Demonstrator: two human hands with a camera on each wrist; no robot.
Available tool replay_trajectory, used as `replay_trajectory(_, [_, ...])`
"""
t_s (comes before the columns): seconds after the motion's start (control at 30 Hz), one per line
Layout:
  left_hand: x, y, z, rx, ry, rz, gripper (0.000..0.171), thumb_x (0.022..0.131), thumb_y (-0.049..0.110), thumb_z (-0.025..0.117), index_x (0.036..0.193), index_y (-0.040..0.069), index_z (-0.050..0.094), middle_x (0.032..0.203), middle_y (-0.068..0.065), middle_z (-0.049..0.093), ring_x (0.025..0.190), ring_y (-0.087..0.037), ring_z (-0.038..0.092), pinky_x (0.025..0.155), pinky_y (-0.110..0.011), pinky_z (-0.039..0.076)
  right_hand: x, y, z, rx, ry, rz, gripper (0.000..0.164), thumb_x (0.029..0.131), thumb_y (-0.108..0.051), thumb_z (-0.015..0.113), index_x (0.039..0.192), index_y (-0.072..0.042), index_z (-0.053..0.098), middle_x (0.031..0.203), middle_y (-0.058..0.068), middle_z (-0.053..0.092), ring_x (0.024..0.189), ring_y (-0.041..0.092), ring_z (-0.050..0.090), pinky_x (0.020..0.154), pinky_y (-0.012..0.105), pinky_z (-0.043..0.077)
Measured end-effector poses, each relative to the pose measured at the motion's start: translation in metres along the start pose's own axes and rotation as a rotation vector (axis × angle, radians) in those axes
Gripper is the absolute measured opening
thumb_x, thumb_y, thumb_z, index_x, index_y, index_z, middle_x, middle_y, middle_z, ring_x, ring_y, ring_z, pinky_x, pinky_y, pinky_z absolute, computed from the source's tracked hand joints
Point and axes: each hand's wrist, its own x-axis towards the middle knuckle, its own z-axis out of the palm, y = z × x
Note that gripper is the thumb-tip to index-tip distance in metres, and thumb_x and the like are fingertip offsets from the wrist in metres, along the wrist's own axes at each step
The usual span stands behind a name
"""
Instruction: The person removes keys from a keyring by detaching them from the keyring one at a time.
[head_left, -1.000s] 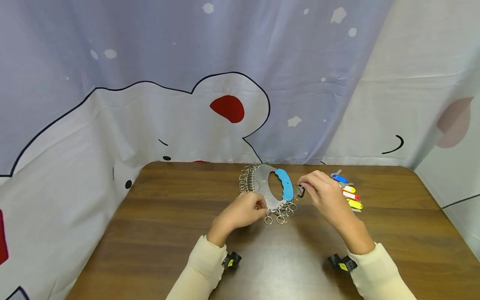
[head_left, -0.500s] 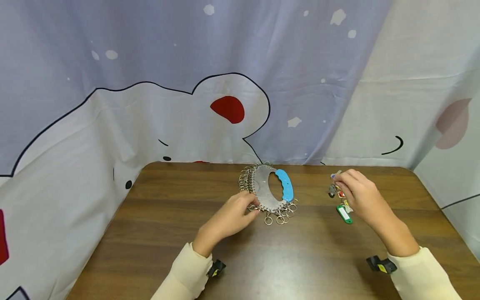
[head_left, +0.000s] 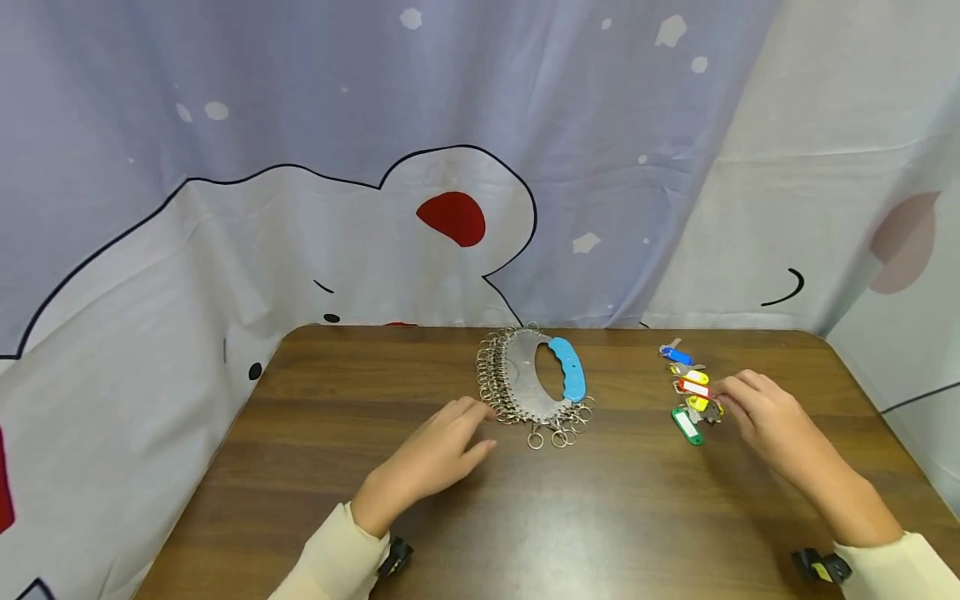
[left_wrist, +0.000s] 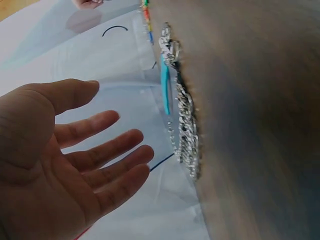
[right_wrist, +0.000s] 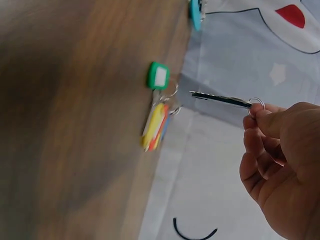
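Observation:
A crescent-shaped metal key holder (head_left: 525,375) with a blue handle (head_left: 572,369) lies on the table, many small rings hanging along its edge. My left hand (head_left: 431,454) hovers at its near left side, fingers spread and holding nothing; in the left wrist view, the left hand (left_wrist: 75,150) is apart from the rings. My right hand (right_wrist: 285,155) pinches a small metal ring (right_wrist: 257,104), from which a dark flat piece (right_wrist: 220,99) sticks out, seen edge-on. In the head view, the right hand (head_left: 780,429) is beside the key tags; its held piece is too small to identify.
Key tags with keys lie in a row at the table's right: blue (head_left: 677,356), yellow (head_left: 696,377), red (head_left: 693,389), another yellow and green (head_left: 686,425). The wooden table (head_left: 570,517) meets a patterned curtain (head_left: 322,250) at its back edge.
My right hand has carried the dark piece on its ring rightward from the key holder to beside the tags. My left hand has let go of the holder's rings and drawn back left.

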Motion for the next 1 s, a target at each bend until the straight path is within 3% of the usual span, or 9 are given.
replay_trajectory(0.23, [-0.01,-0.006,0.001,0.026,-0.003,0.0,0.047,0.093,0.034,0.063,0.13,0.007,0.054,0.127,-0.008,0.059,0.119,-0.023,0.053,0.101,-0.045,0.046,-0.024,0.012,-0.006,-0.039,-0.052,0.024,0.025,0.07,0.007,0.076,0.084,-0.011,0.065,0.081,0.0,0.062,0.075,0.02,0.056,0.06,0.044,0.049])
replay_trajectory(0.4, [-0.015,-0.012,0.002,0.05,-0.019,-0.009,0.054,0.092,0.037,0.063,0.136,0.007,0.049,0.132,-0.008,0.057,0.123,-0.024,0.051,0.101,-0.048,0.045,-0.031,0.02,-0.003,-0.077,-0.058,-0.085,0.025,0.066,0.005,0.076,0.08,-0.009,0.062,0.075,0.002,0.056,0.067,0.024,0.052,0.053,0.042,0.047])
replay_trajectory(0.6, [-0.017,-0.014,0.002,0.083,-0.033,-0.001,0.057,0.093,0.036,0.063,0.138,0.007,0.047,0.134,-0.01,0.056,0.125,-0.026,0.05,0.101,-0.049,0.045,-0.023,0.013,0.012,-0.066,-0.097,-0.213,0.025,0.063,0.003,0.074,0.079,-0.011,0.062,0.072,-0.001,0.051,0.065,0.02,0.047,0.05,0.036,0.043])
replay_trajectory(0.8, [-0.016,-0.015,0.001,0.103,-0.023,0.008,0.056,0.092,0.037,0.063,0.138,0.007,0.047,0.133,-0.01,0.056,0.124,-0.027,0.051,0.102,-0.049,0.044,-0.01,0.001,0.029,-0.065,-0.164,-0.257,0.024,0.069,0.0,0.072,0.073,-0.016,0.054,0.071,-0.005,0.045,0.065,0.017,0.045,0.05,0.032,0.041])
replay_trajectory(1.0, [-0.018,-0.022,0.003,0.127,-0.004,0.02,0.057,0.091,0.036,0.064,0.137,0.007,0.048,0.135,-0.013,0.055,0.125,-0.029,0.049,0.102,-0.05,0.044,-0.003,-0.004,0.043,-0.056,-0.182,-0.298,0.029,0.065,-0.005,0.08,0.072,-0.014,0.053,0.073,-0.001,0.047,0.064,0.017,0.045,0.05,0.036,0.044])
